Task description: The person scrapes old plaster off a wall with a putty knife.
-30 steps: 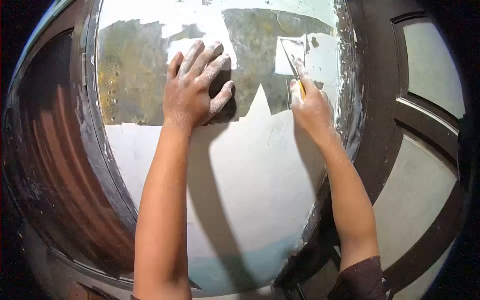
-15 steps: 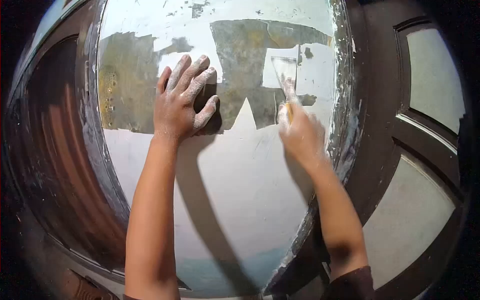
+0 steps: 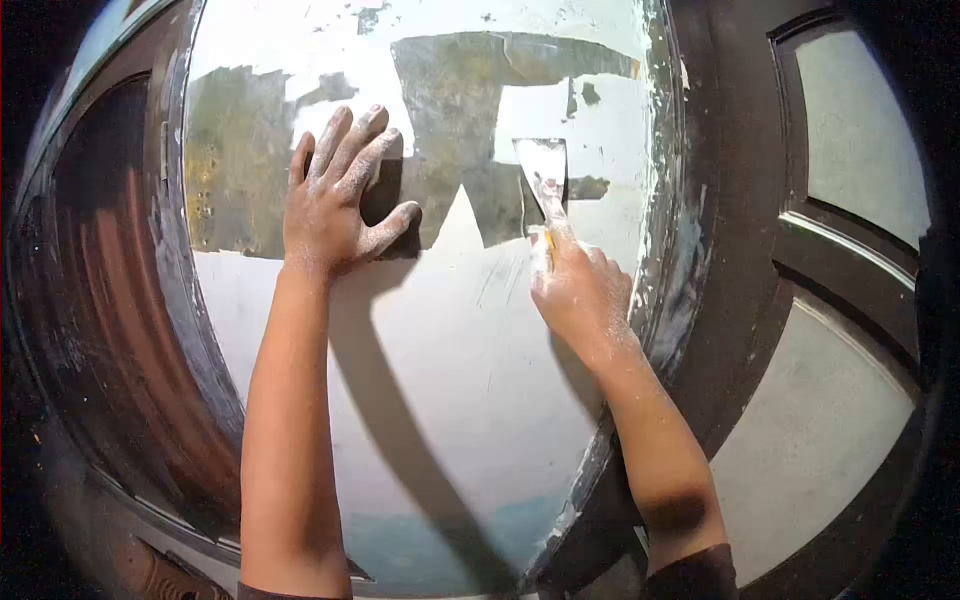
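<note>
White dust covers my left hand (image 3: 338, 200), which rests on the wall with its fingers spread, over a bared grey-brown patch (image 3: 450, 105). My right hand (image 3: 585, 290) is wrapped round the handle of a scraper (image 3: 544, 165), a putty knife with a flared metal blade and some yellow on the handle. Its blade points up and lies at or close to the wall, by the border of the bared patch and a white piece of coating (image 3: 535, 110). Whether the blade edge touches cannot be made out. Between the hands, a pointed white tip of coating (image 3: 462, 220) juts upward.
Pale coating (image 3: 460, 370) covers the lower wall, turning bluish near the bottom. A dark panelled door (image 3: 740, 200) stands on the right, with light panels. On the left is a dark frame (image 3: 165, 230) beside a brown panel (image 3: 110, 300).
The scraper in my right hand has moved down the wall, away from the upper white piece. My left hand stays at the same spot. The whole view has shifted slightly.
</note>
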`<action>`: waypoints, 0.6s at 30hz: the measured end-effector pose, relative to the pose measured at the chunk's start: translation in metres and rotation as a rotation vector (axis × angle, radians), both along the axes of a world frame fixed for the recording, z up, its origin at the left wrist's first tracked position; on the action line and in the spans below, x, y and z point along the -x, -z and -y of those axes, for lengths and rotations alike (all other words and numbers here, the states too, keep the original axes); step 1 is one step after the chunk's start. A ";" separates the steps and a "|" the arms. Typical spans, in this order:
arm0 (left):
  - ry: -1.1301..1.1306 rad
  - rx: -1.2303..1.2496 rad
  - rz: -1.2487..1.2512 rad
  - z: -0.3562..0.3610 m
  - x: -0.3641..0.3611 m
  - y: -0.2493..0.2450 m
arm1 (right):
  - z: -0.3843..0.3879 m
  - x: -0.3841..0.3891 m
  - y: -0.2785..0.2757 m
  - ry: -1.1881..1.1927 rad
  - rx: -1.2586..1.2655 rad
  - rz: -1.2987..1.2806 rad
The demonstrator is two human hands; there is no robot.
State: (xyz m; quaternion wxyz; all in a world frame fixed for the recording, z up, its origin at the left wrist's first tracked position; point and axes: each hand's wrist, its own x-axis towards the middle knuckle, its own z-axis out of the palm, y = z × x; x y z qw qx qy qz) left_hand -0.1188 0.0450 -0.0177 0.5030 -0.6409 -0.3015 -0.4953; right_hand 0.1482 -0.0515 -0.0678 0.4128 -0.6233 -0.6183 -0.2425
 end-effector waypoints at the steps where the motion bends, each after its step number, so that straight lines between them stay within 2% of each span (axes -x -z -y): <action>1: 0.001 -0.021 -0.009 -0.003 0.002 -0.002 | 0.000 -0.001 -0.005 -0.008 0.038 -0.009; 4: 0.015 0.007 -0.010 -0.001 0.004 -0.003 | -0.012 -0.002 -0.034 0.015 -0.103 0.033; 7: 0.055 -0.005 0.013 0.001 0.001 -0.001 | -0.032 -0.014 -0.046 0.066 -0.109 0.100; 8: 0.069 -0.016 0.011 -0.002 0.002 -0.001 | -0.017 -0.007 -0.041 -0.006 -0.076 0.047; 12: 0.051 0.011 -0.008 0.001 0.005 -0.001 | -0.006 0.003 0.001 -0.003 -0.010 0.058; 14: 0.063 0.025 -0.016 0.000 0.004 -0.001 | -0.013 0.003 -0.006 0.025 0.031 0.062; 15: 0.032 0.042 -0.009 0.004 0.003 0.000 | -0.015 0.005 -0.013 0.027 -0.060 0.083; 18: 0.055 0.031 -0.012 0.000 0.003 0.000 | -0.019 0.005 -0.047 0.017 -0.053 0.003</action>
